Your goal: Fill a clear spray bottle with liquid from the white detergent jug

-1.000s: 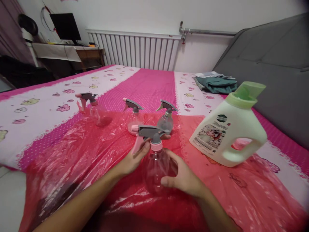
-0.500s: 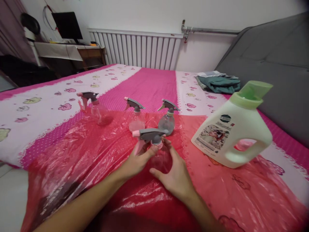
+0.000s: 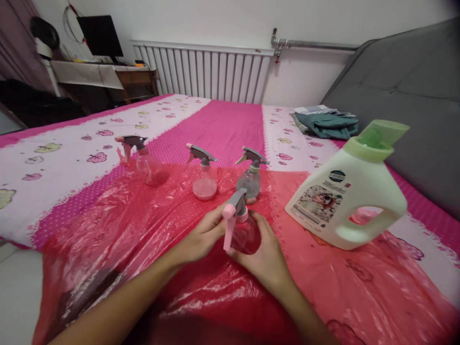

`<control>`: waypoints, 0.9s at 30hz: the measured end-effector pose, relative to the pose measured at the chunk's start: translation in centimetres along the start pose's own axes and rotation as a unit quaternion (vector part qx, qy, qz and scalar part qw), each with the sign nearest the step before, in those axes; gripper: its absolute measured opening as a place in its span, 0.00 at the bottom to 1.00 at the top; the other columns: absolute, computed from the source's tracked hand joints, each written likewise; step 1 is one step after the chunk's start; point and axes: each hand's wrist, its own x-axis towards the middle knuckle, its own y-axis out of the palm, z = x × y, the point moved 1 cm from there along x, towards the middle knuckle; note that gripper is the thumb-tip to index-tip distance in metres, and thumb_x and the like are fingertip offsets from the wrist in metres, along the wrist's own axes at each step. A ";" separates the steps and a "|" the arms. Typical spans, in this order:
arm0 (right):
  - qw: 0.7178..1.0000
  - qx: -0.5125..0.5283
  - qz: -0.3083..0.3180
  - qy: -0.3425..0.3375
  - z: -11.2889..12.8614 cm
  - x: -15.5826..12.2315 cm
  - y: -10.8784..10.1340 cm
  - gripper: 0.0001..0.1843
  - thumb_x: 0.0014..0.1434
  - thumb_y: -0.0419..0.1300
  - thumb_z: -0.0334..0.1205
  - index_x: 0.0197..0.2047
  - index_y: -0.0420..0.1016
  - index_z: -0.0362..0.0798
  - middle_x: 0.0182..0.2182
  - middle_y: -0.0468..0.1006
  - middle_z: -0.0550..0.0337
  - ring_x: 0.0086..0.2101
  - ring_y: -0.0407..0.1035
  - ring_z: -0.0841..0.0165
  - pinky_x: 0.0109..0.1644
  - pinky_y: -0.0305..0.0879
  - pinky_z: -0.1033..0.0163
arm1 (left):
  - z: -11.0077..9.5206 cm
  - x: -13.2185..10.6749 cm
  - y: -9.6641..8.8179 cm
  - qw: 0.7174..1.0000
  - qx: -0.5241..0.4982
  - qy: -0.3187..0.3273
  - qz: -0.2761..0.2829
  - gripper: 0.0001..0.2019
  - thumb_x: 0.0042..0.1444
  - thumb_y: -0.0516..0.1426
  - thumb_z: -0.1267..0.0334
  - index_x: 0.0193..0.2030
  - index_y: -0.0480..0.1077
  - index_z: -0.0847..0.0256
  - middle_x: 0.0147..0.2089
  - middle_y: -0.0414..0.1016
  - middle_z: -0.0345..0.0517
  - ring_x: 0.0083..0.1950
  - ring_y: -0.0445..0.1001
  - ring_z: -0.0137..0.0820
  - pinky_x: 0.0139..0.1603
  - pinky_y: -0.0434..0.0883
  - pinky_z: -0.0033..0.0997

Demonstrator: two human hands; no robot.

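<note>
A clear spray bottle (image 3: 247, 235) with a grey and pink trigger head stands upright between my hands, its nozzle and pink trigger pointing toward me. My right hand (image 3: 268, 261) is curled around the bottle's body from the right. From the left, my left hand (image 3: 206, 235) grips at the trigger head and neck, its fingertips partly hidden behind them. Just beyond are a second spray bottle (image 3: 204, 186) with cloudy whitish liquid low inside and a third spray bottle (image 3: 248, 181) with a green collar and trigger. Another pink-triggered spray bottle (image 3: 148, 167) stands farther left.
A large pale detergent jug (image 3: 323, 206) with a green cap stands at the right. Red plastic sheeting (image 3: 143, 230) covers the near part of the bed (image 3: 233, 120). Folded clothes (image 3: 327, 124) lie at the back right, near a grey padded headboard (image 3: 413, 96).
The held bottle's trigger head has turned from pointing left to pointing toward me. My left hand has shifted slightly left and down with it; my right hand stays around the body.
</note>
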 end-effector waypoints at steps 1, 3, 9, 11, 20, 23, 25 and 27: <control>1.000 -0.004 0.002 -0.008 0.0 0.1 -0.1 0.42 0.48 0.74 0.50 0.65 0.69 0.53 0.61 0.74 0.52 0.60 0.73 0.57 0.65 0.74 0.50 | -0.1 0.1 -0.2 1.000 0.002 0.003 0.000 0.18 0.69 0.62 0.43 0.54 0.82 0.50 0.41 0.85 0.50 0.51 0.85 0.50 0.53 0.82 0.49; 1.000 -0.018 0.000 -0.023 0.0 0.0 -0.3 0.41 0.49 0.74 0.49 0.65 0.68 0.55 0.61 0.72 0.54 0.62 0.71 0.58 0.66 0.74 0.50 | -0.1 0.2 -0.3 1.000 0.015 0.018 -0.009 0.17 0.68 0.63 0.45 0.53 0.82 0.52 0.42 0.85 0.51 0.51 0.84 0.48 0.54 0.81 0.48; 0.996 -0.079 0.003 -0.037 0.5 -0.6 -0.3 0.38 0.55 0.67 0.42 0.67 0.62 0.57 0.59 0.71 0.53 0.58 0.73 0.58 0.58 0.78 0.48 | 0.9 0.1 0.3 0.993 0.058 0.048 -0.089 0.16 0.65 0.67 0.49 0.53 0.79 0.54 0.50 0.81 0.48 0.54 0.78 0.41 0.60 0.74 0.43; 0.993 -0.104 -0.007 -0.048 0.5 -0.7 -0.2 0.39 0.55 0.65 0.40 0.68 0.61 0.58 0.58 0.71 0.53 0.57 0.73 0.57 0.55 0.79 0.48 | 1.1 0.0 0.5 0.991 0.062 0.057 -0.107 0.16 0.64 0.69 0.49 0.51 0.78 0.55 0.49 0.80 0.47 0.53 0.76 0.41 0.60 0.73 0.43; 0.965 -0.216 -0.112 -0.100 0.3 -0.9 0.4 0.42 0.53 0.74 0.45 0.68 0.64 0.57 0.56 0.71 0.48 0.54 0.70 0.53 0.54 0.78 0.44 | 1.4 0.2 1.4 0.976 0.010 0.033 -0.215 0.18 0.57 0.73 0.51 0.40 0.71 0.57 0.41 0.76 0.43 0.45 0.75 0.37 0.51 0.72 0.37; 0.943 -0.266 -0.149 -0.132 0.3 -1.1 0.6 0.42 0.51 0.76 0.44 0.66 0.64 0.54 0.54 0.70 0.46 0.52 0.68 0.52 0.55 0.76 0.40 | 1.4 0.6 1.0 0.966 -0.029 0.018 -0.255 0.22 0.55 0.74 0.48 0.38 0.69 0.56 0.39 0.74 0.40 0.43 0.75 0.35 0.50 0.73 0.35; 0.943 -0.267 -0.142 -0.136 0.2 -1.1 0.8 0.44 0.50 0.78 0.46 0.65 0.63 0.53 0.53 0.70 0.47 0.52 0.68 0.52 0.55 0.76 0.41 | 1.4 0.9 0.5 0.962 -0.045 0.020 -0.269 0.23 0.53 0.75 0.46 0.39 0.69 0.57 0.40 0.75 0.40 0.43 0.75 0.34 0.50 0.74 0.35; 0.948 -0.259 -0.136 -0.128 0.0 -1.1 0.9 0.46 0.48 0.79 0.48 0.65 0.63 0.54 0.53 0.70 0.48 0.52 0.68 0.52 0.54 0.76 0.41 | 1.3 1.2 -0.2 0.956 -0.062 0.032 -0.284 0.23 0.53 0.75 0.47 0.41 0.70 0.56 0.42 0.76 0.40 0.45 0.77 0.34 0.52 0.75 0.35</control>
